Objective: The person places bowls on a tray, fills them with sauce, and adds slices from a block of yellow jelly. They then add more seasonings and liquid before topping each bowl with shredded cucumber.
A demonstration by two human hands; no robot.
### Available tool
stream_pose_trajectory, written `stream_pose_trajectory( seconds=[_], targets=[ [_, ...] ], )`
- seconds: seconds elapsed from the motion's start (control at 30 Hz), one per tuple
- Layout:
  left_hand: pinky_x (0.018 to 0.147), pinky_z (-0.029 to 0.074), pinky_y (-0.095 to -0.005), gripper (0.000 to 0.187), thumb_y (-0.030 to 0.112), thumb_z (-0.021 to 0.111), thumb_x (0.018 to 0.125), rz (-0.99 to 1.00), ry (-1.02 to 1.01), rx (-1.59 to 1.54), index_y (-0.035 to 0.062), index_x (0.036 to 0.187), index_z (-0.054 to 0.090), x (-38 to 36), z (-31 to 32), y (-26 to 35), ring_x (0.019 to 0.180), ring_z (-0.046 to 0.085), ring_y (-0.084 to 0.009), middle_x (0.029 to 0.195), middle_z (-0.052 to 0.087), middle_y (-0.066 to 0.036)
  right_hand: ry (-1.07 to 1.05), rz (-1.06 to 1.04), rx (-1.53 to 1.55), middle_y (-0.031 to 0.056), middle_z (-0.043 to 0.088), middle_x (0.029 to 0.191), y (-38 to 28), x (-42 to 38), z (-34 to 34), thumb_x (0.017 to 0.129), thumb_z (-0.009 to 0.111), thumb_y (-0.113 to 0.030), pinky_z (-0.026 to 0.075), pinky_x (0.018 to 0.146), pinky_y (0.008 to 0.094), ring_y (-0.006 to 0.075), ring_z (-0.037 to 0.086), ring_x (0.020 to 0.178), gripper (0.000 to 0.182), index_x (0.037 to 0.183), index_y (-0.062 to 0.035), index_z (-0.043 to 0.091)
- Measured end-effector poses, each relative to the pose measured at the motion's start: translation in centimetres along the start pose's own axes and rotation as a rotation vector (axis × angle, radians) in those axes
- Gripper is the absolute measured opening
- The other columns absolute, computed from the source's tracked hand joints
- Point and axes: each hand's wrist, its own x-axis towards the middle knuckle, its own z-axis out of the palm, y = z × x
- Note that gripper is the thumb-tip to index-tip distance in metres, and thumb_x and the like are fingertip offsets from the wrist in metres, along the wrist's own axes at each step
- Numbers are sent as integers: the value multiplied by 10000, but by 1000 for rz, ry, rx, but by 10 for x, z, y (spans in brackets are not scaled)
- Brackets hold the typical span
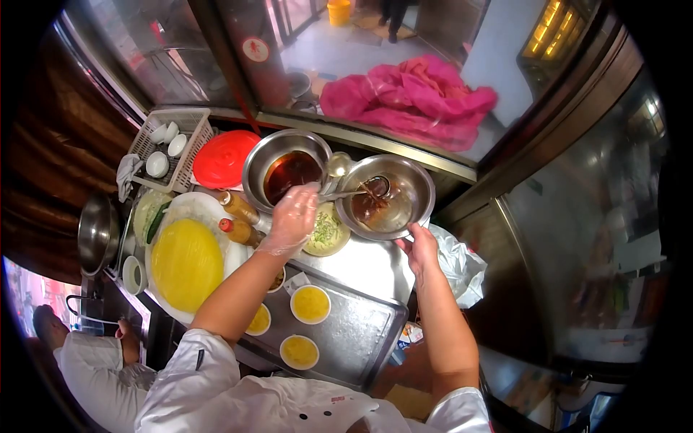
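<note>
My left hand (pixel 294 216), in a clear plastic glove, is closed on the handle of a metal ladle (pixel 346 193). The ladle's cup sits inside a steel bowl (pixel 421 198) with a little dark brown liquid at its bottom. With bare fingers, my right hand (pixel 421 252) grips that bowl's near right rim. Beside it on the left stands another steel bowl (pixel 261 160), holding more dark liquid. A second ladle (pixel 339 164) lies between the two bowls. Below my left hand is a dish of chopped green-and-white food (pixel 328 232), partly hidden.
Several small cups with yellow contents (pixel 311 304) stand on a metal tray (pixel 361 325). To the left are a large yellow mound (pixel 186 263), sauce bottles (pixel 238 208), a red lid (pixel 224 159) and a basket of white bowls (pixel 206 133). Another person (pixel 101 368) is at lower left.
</note>
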Motion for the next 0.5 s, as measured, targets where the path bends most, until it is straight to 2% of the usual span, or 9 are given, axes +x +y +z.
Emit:
stream_pose_trajectory(
  seconds=[0.07, 0.23, 0.3, 0.33, 0.37, 0.43, 0.47, 0.5],
  targets=[
    [858, 552, -402, 199, 50, 616, 963, -272, 207, -27, 6, 1143, 686, -15, 2, -24, 977, 678, -347, 1088, 675, -201, -6, 8, 4, 96, 622, 1066, -1, -4, 0, 966, 610, -141, 588, 627, 262, 205, 655, 821, 173, 1072, -9, 575],
    [888, 542, -410, 193, 78, 592, 985, -316, 214, 168, -2, 1137, 678, -58, 6, -81, 996, 677, -352, 1107, 680, -196, -19, 7, 31, 93, 622, 1075, 8, -2, -5, 968, 603, -140, 583, 624, 262, 210, 659, 842, 172, 1078, -11, 575],
    [904, 546, -390, 268, 135, 580, 1015, -719, 326, -172, -49, 1207, 617, -85, 24, -121, 1006, 687, -291, 1127, 685, -188, -11, 10, 26, 90, 621, 1070, 13, -2, -10, 969, 601, -142, 579, 619, 261, 208, 656, 837, 175, 1082, -11, 574],
    [906, 547, -358, 347, 180, 559, 1035, -891, 429, -517, -71, 1274, 551, -85, 24, -106, 1022, 678, -231, 1139, 674, -190, 11, 2, 35, 85, 620, 1059, 16, 1, -14, 969, 596, -144, 575, 613, 261, 202, 651, 827, 181, 1090, -10, 576],
    [906, 547, -358, 347, 180, 559, 1035, -896, 433, -519, -71, 1274, 551, -82, 17, -87, 1022, 678, -231, 1139, 674, -190, 35, -5, 45, 81, 619, 1048, 18, 1, -18, 969, 591, -146, 571, 608, 261, 196, 647, 817, 187, 1098, -10, 578],
    [909, 545, -329, 369, 193, 560, 1039, -1381, 438, -840, -53, 1310, 515, -76, 1, -54, 1006, 669, -205, 1075, 660, -175, 39, -9, 35, 77, 618, 1036, 19, -6, -26, 970, 584, -147, 568, 601, 260, 188, 642, 806, 188, 1100, -11, 580],
    [931, 546, -331, 331, 176, 584, 1026, -1407, 458, -953, -18, 1292, 545, -88, 0, -45, 1039, 655, -201, 1081, 644, -145, 45, -16, 30, 73, 617, 1025, 20, -11, -30, 971, 577, -147, 565, 594, 259, 180, 637, 796, 189, 1102, -12, 582],
    [930, 564, -348, 313, 159, 590, 1020, -1266, 279, -1099, -28, 1265, 538, -110, -1, -33, 1017, 665, -219, 1077, 640, -154, 56, -18, 31, 73, 617, 1025, 22, -17, -36, 971, 577, -147, 565, 594, 259, 180, 637, 796, 189, 1102, -12, 582]
  ],
)
